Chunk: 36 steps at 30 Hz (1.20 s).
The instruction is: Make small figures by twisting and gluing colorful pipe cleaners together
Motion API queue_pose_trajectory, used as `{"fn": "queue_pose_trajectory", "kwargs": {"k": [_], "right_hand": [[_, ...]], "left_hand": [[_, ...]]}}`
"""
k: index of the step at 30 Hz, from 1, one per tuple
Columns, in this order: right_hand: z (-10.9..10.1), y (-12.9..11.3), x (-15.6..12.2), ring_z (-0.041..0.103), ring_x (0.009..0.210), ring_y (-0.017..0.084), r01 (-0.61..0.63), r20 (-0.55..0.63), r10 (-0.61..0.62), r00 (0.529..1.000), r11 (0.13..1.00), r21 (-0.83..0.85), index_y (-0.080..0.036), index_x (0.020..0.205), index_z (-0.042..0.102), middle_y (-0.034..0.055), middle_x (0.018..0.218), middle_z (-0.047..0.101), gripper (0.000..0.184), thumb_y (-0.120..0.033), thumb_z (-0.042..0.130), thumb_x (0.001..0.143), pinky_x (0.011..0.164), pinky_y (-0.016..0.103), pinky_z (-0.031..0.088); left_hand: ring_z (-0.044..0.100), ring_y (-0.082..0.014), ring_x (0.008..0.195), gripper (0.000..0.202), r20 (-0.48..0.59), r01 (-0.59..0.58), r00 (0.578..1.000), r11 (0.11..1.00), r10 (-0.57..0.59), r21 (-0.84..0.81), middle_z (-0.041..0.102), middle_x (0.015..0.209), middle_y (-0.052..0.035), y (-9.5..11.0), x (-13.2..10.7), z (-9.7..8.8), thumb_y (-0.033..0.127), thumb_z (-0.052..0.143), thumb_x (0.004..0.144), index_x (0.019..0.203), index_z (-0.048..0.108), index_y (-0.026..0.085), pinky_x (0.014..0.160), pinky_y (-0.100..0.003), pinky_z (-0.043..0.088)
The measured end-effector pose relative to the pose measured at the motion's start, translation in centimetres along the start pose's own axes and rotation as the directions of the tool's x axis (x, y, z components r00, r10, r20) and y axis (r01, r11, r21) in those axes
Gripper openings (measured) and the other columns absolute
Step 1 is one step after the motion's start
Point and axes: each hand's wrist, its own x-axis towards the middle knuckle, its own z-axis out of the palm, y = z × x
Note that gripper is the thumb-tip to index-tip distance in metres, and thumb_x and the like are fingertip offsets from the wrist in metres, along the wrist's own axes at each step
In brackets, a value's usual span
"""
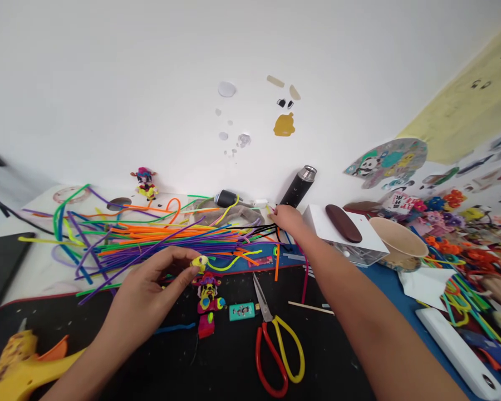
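My left hand [156,284] pinches a small yellow fuzzy piece [200,263] between thumb and fingers. Just below it, on the black mat [221,367], lies a small multicoloured pipe-cleaner figure [209,295] with a red-pink block at its foot. My right hand [291,220] reaches to the back of the table, left of a black flask [298,186]. Its fingers are closed near the ends of black pipe cleaners [261,227]; a thin yellow tip shows by the fingertips, but what they hold is hidden. Scissors [271,334] with red and yellow handles lie between my arms.
A heap of pipe cleaners [171,239] spreads along the back. A yellow glue gun [20,362] lies at front left. A small finished figure [145,184] leans on the wall. At right are a white box [369,225], a brown case [343,223] and a bowl [396,239].
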Motion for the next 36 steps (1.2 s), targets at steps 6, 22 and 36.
{"fn": "queue_pose_trajectory", "kwargs": {"k": [6,22,36], "right_hand": [[1.2,-1.4,0.5,0.074,0.099,0.028,-0.016,-0.008,0.016,1.0,0.998,0.067,-0.009,0.101,0.081,0.0224,0.104,0.079,0.024,-0.022,0.063,0.094,0.083,0.03,0.048],[-2.2,-1.6,-5.4,0.053,0.054,0.016,0.128,-0.222,0.03,0.974,0.74,0.661,-0.016,0.082,0.07,0.0006,0.062,0.061,0.034,-0.045,0.055,0.091,0.054,0.026,0.039],[-1.4,-14.2,-17.1,0.044,0.05,0.011,0.61,-0.361,-0.503,0.785,0.531,0.588,-0.02,0.083,0.065,-0.007,0.056,0.052,0.013,-0.027,0.064,0.094,0.056,0.026,0.029]], "left_hand": [[0.072,-0.0245,0.082,0.037,0.02,-0.011,1.0,0.999,0.01,0.044,0.079,0.094,-0.005,0.1,-0.1,-0.2,0.059,0.07,0.086,0.099,0.075,0.025,0.075,-0.032,0.056],[0.071,-0.0238,0.081,0.036,0.073,0.036,0.997,0.99,-0.026,-0.139,0.077,0.09,-0.0055,0.6,-0.1,0.2,0.055,0.075,0.082,0.096,0.076,0.022,0.074,-0.032,0.056],[0.067,-0.0142,0.072,0.032,0.054,0.158,0.982,0.632,-0.181,-0.759,0.077,0.104,-0.0069,-0.5,1.0,-0.5,0.034,0.095,0.067,0.089,0.079,0.018,0.064,-0.024,0.056]]}}
